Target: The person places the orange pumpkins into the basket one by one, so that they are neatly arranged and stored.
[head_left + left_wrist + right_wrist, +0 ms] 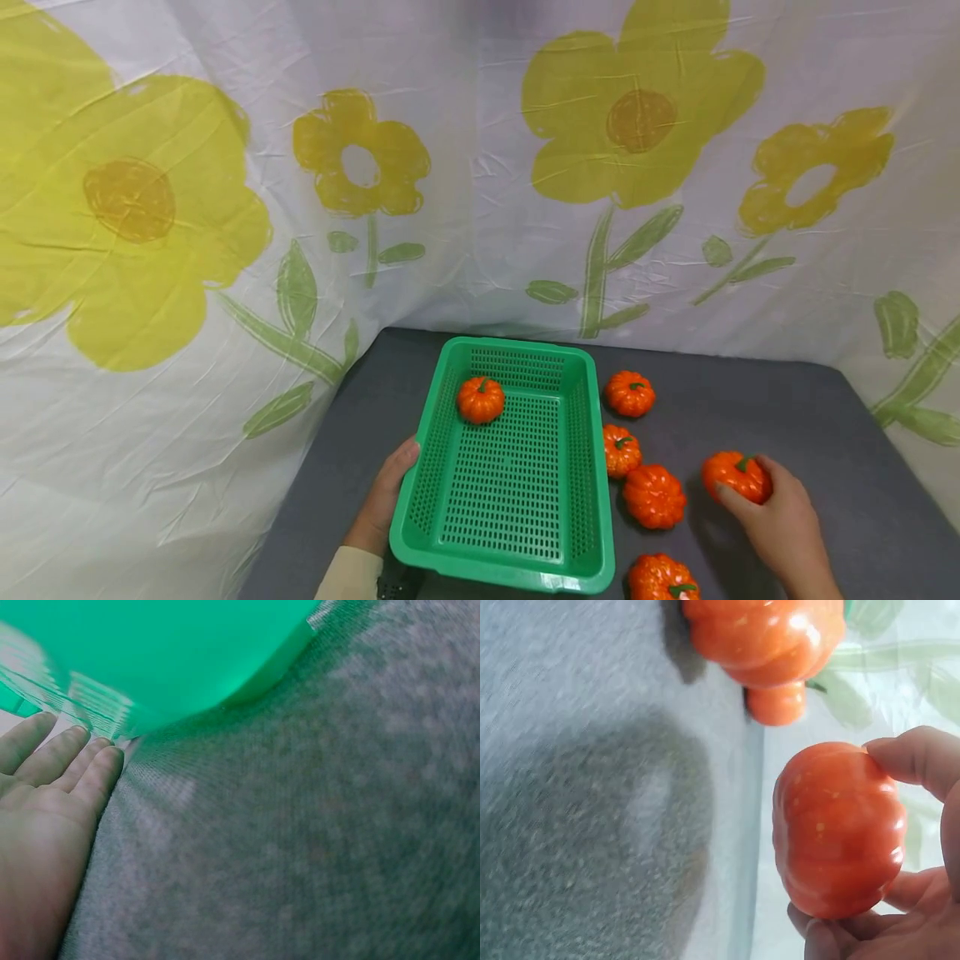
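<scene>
In the head view my right hand (pixel 783 508) grips a small orange toy pumpkin (pixel 723 475) with a green stem, at the right. The right wrist view shows this pumpkin (pixel 840 832) between thumb and fingers, held off the grey surface with a shadow below. My left hand (pixel 390 492) touches the left side of a green perforated plastic basket (pixel 600 467). Its fingers (pixel 94 776) lie fairly straight against the basket's outer wall in the left wrist view. One orange pumpkin (pixel 481 400) sits inside the basket, near its far left corner.
Right of the basket, several more toy pumpkins stand in a rough line on the dark grey table (pixel 750 392): a far one (pixel 630 393), two close together (pixel 654 497), and a near one (pixel 662 578) cut by the frame. A white flowered cloth (pixel 465 250) hangs behind.
</scene>
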{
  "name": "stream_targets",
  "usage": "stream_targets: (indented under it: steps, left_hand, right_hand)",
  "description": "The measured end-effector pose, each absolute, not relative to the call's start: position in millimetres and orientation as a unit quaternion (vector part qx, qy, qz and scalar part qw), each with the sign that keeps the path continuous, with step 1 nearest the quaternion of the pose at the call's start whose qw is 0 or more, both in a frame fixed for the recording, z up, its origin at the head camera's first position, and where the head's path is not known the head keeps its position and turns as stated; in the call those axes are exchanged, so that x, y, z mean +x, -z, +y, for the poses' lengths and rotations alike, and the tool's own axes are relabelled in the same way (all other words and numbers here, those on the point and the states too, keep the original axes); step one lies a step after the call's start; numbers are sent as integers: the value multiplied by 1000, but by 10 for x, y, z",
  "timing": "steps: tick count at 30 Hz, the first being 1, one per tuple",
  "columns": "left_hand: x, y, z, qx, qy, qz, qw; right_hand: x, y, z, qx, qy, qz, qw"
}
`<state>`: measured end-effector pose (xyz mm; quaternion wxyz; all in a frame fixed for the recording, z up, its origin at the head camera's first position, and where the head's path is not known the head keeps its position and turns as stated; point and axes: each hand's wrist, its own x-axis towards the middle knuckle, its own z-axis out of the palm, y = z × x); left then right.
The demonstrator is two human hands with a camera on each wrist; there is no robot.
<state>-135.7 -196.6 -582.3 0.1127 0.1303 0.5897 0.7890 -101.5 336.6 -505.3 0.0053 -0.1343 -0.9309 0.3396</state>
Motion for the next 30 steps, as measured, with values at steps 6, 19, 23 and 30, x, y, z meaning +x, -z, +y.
stream_targets:
  steps: [6, 19, 23, 30]
  left_hand:
    - [-1291, 5839, -1931, 87, -791, 599, 86]
    - [-1289, 5837, -1940, 94, -792, 596, 92]
    - [-1293, 5833, -1945, 99, -791, 596, 95]
    - [-1302, 5844, -1943, 96, -791, 597, 91]
  right_hand:
    - [-1059, 4985, 3300, -109, -357, -928, 12]
    - [-1107, 4820, 2941, -22, -421, -906, 49]
    - [-1120, 4767, 2820, -17, -432, -901, 43]
    - [-1093, 4716, 2605, -7, -442, -896, 37]
